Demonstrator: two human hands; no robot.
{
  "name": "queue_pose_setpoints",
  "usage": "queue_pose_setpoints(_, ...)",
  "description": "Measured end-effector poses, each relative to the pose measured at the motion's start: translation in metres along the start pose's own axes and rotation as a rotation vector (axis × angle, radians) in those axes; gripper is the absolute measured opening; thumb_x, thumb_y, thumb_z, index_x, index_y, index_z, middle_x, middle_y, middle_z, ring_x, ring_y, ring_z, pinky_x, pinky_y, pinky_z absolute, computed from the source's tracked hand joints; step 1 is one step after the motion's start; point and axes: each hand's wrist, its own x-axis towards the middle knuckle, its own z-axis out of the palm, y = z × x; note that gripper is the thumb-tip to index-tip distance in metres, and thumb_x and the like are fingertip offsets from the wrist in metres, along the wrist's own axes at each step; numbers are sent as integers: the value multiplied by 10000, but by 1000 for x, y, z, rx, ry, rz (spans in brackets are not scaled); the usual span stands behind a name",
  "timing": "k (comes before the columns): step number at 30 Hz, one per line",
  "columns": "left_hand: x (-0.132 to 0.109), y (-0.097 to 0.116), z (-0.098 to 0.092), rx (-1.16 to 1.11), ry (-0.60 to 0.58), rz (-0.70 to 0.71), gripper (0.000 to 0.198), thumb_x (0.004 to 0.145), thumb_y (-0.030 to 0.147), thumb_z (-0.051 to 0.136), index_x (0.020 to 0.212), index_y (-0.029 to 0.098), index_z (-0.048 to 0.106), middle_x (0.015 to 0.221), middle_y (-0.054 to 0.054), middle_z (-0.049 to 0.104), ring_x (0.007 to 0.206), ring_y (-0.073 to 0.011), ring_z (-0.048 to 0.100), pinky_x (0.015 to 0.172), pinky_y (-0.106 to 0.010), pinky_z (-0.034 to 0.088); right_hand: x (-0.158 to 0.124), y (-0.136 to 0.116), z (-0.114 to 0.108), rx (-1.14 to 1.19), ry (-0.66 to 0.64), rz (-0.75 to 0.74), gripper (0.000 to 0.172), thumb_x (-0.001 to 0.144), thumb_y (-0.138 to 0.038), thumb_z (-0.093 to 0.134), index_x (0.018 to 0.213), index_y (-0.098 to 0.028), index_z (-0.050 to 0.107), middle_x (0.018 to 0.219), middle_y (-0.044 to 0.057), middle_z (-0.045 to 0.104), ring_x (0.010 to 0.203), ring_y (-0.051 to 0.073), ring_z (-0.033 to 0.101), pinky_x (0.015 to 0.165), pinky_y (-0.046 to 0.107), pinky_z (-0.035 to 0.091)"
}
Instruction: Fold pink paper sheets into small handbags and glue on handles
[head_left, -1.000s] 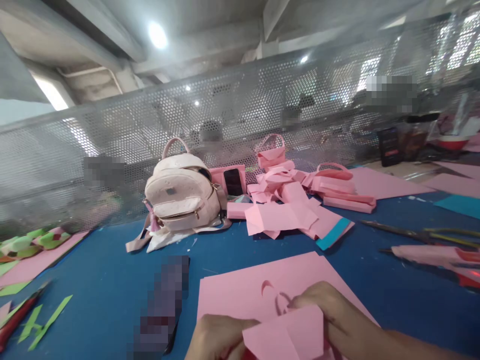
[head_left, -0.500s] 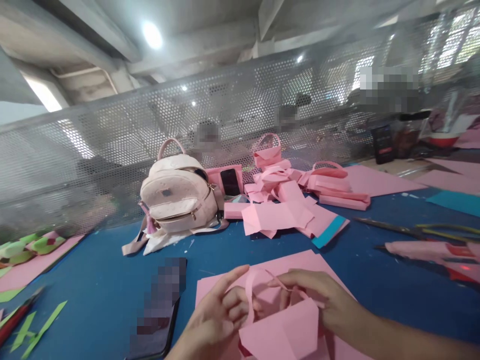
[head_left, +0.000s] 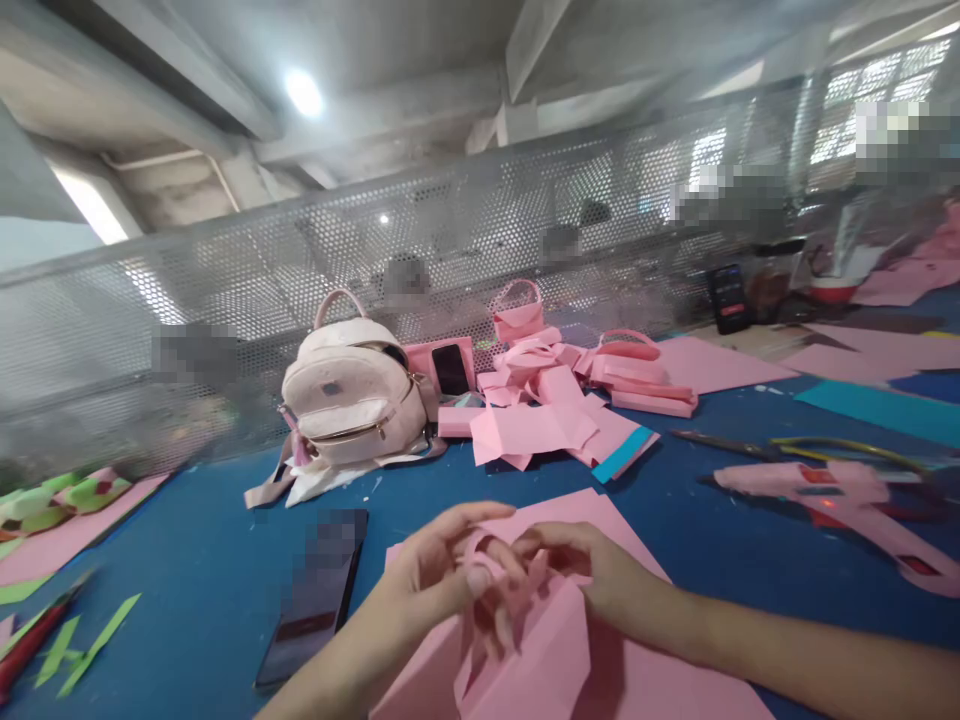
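Note:
A folded pink paper bag leans at the bottom middle, over a pink sheet on the table. Its narrow paper strip handle loops up between my hands. My left hand is curled round the strip, the thumb pressed on it and some fingertips reaching down by the bag's opening. Behind the bag's upper edge, my right hand has its fingers bent together at the strip. Its fingertips are partly hidden.
A phone lies left of my hands; scissors and green strips are farther left. On the right are a pink glue gun and more scissors. Behind stand a backpack and piled pink paper pieces.
My hands have come closer together over the bag, and my left fingers have closed round the strip. The bag has shifted left and tilted. The view has turned slightly right.

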Motion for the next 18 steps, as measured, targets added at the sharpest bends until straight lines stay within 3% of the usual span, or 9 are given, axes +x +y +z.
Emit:
queue_pose_setpoints(5, 19, 39, 3, 64, 53, 215, 302, 989, 218, 617, 1288, 228, 653, 970, -17, 689, 728, -96, 680, 721, -200, 547, -1, -2, -4, 99, 30, -9, 547, 930, -611, 602, 1376, -296, 577, 1358, 92, 633, 1208, 270, 595, 988, 408, 475)
queue_pose_setpoints(9, 25, 60, 10, 122, 72, 272, 283, 1007, 218, 574, 1277, 204, 657, 970, -19, 681, 738, -92, 666, 736, -185, 525, 2, 3, -9, 163, 33, -23, 646, 924, -689, 580, 1444, -315, 497, 1447, 112, 567, 1256, 271, 568, 941, 395, 488)
queue_pose_setpoints(13, 27, 58, 17, 90, 75, 271, 276, 1006, 205, 548, 1258, 210, 661, 970, -17, 663, 707, -93, 650, 703, -197, 526, 8, 9, -9, 216, 15, -17, 815, 786, -692, 752, 1447, -291, 493, 1479, 136, 537, 1301, 307, 543, 968, 418, 490)
queue_pose_setpoints(18, 28, 47, 13, 143, 78, 201, 282, 1012, 238, 555, 1278, 200, 641, 943, -30, 668, 736, -106, 636, 733, -209, 507, 7, 9, -7, 279, 53, 22, 819, 766, -522, 844, 1455, -305, 459, 1516, 123, 500, 1405, 313, 464, 1111, 466, 419)
